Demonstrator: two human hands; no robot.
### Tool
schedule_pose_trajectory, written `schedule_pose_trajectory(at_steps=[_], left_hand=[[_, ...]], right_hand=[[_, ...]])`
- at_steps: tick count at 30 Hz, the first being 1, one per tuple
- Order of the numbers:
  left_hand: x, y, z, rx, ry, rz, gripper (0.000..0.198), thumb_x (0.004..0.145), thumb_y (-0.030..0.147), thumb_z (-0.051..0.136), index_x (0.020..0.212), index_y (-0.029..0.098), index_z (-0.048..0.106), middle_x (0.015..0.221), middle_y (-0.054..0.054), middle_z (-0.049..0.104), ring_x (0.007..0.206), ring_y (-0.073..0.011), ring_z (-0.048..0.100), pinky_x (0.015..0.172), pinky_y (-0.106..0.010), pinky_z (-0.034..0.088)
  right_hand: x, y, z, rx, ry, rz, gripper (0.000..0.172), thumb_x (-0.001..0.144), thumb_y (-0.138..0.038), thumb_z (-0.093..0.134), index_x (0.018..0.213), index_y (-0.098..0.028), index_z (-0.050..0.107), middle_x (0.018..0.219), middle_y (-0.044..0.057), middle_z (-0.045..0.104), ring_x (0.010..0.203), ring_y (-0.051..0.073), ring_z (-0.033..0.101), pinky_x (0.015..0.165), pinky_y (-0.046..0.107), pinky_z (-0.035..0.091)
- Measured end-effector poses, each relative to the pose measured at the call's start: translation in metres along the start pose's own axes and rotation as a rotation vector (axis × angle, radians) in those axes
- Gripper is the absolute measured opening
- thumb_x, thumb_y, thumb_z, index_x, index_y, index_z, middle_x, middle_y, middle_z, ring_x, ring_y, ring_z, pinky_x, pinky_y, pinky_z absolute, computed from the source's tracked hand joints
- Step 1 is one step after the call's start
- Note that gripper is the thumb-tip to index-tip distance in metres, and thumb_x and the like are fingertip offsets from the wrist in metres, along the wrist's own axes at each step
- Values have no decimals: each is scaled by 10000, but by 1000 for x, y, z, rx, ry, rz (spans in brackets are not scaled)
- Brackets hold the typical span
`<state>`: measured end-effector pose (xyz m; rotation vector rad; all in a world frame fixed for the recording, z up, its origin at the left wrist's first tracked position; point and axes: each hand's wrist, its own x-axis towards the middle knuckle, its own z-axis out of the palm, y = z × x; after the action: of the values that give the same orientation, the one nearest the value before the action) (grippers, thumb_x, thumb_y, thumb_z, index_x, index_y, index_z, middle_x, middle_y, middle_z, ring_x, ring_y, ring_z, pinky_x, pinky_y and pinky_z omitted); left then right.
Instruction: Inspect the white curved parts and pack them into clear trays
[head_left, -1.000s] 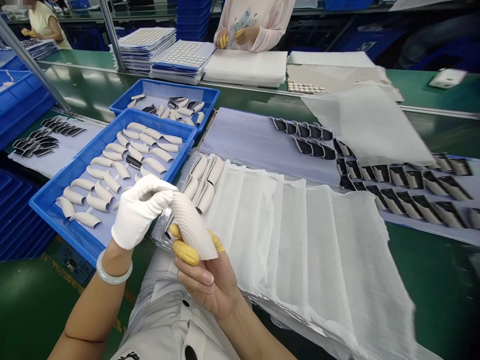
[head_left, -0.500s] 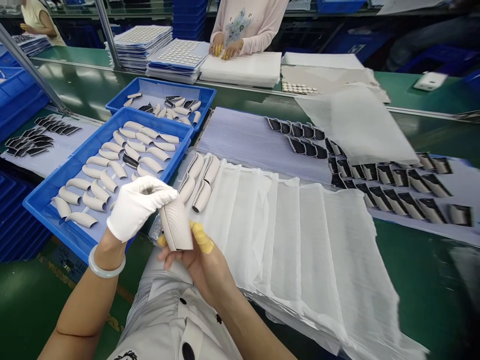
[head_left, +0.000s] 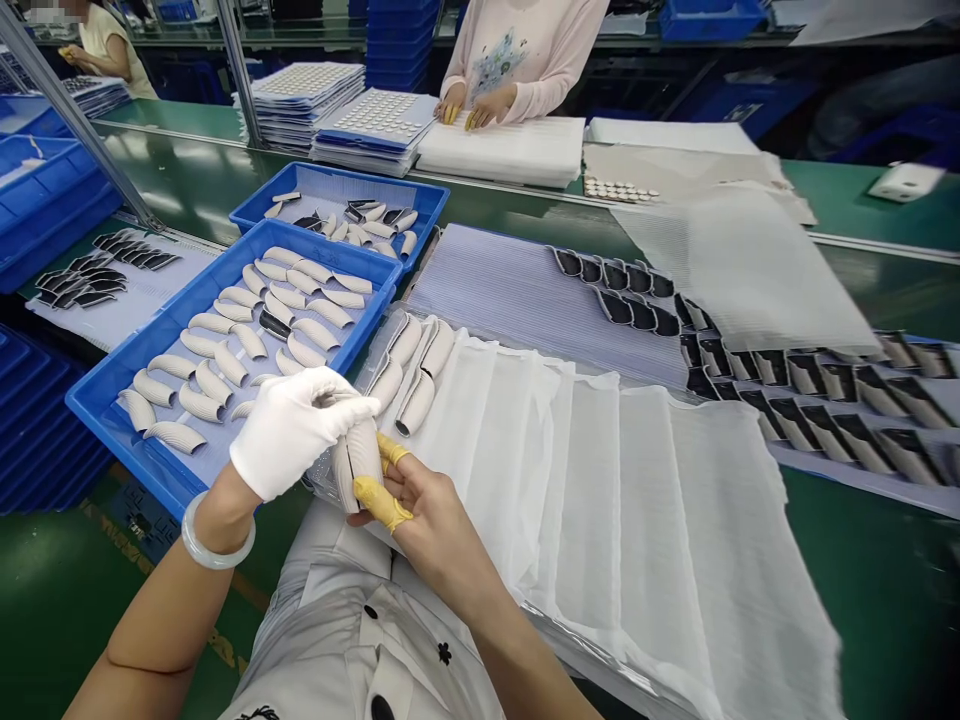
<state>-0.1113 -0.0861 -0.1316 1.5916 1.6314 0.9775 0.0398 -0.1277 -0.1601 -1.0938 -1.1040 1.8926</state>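
In front of my lap, both hands hold a cream, ribbed, curved shell piece [head_left: 361, 458] with a dark line running down it. My left hand [head_left: 296, 425], in a white glove, pinches its upper end. My right hand [head_left: 420, 510] grips the lower part between thumb and fingers, with yellow tape on the thumb and a fingertip. I cannot tell whether this is one piece or two nested together. Just beyond, several similar shells [head_left: 417, 402] lie in a clear tray [head_left: 324, 478] lined with folded white sheet [head_left: 577, 480].
Left of my hands stands a blue bin [head_left: 97, 400] of cream shells, with another blue bin [head_left: 247, 215] behind. Dark-lined shells [head_left: 795, 375] sit in rows at the right. Across the bench a co-worker [head_left: 517, 60] handles a white stack [head_left: 502, 150]. A metal post [head_left: 75, 110] rises at the left.
My right thumb has come round onto the near face of the shell piece, which has turned so its dark seam shows mid-face. The whole view has shifted slightly.
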Motion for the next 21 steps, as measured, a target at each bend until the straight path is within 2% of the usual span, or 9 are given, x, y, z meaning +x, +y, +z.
schedule_pose_trajectory(at_steps=[4,6,9,13,16,19,21], left_hand=[[-2,2,2,147,118,92,304,815,364,608,572,181,631,561,14,606,554,-120,515,547,-248,395],[-2,2,2,122,142,99,276,801,346,628,582,181,657,576,10,628,574,-126,540,570,-245,411],[-3,2,-2,-31,140,68,222,759,357,679,630,178,693,624,1,660,604,-133,571,613,-241,447],[-4,2,-13,-303,7,-21,313,826,441,596,830,156,726,452,28,530,423,-89,432,443,-225,367],[-4,2,-19,-441,-116,-48,411,885,486,495,945,139,708,389,46,447,372,-73,363,396,-212,311],[-5,3,-16,-479,-132,-93,327,797,456,642,938,165,688,537,21,562,487,-88,487,461,-199,390],[-6,5,-11,-411,-47,-88,280,673,354,776,865,178,674,719,0,636,659,-116,575,587,-205,465]], right_hand=[[2,0,2,-27,-36,6,340,797,-281,672,1113,-162,628,880,33,660,732,151,617,652,297,576],[4,-1,2,-46,-37,9,382,760,-290,716,1105,-150,628,805,18,654,684,145,612,637,287,563],[6,-2,-2,-45,-38,31,500,721,-317,757,1162,-135,606,718,-1,647,619,145,621,637,299,561],[6,-5,-9,68,-93,53,657,727,-395,751,1286,-127,532,711,6,664,633,168,670,664,316,573],[4,-5,-11,178,-123,34,624,732,-421,748,1255,-135,560,812,34,674,678,177,687,620,291,575],[4,-3,-11,198,-126,11,577,728,-425,755,1205,-141,597,830,39,663,681,173,683,602,281,572],[4,-1,-12,169,-109,8,570,719,-415,768,1195,-149,600,827,40,666,707,177,686,614,275,567]])
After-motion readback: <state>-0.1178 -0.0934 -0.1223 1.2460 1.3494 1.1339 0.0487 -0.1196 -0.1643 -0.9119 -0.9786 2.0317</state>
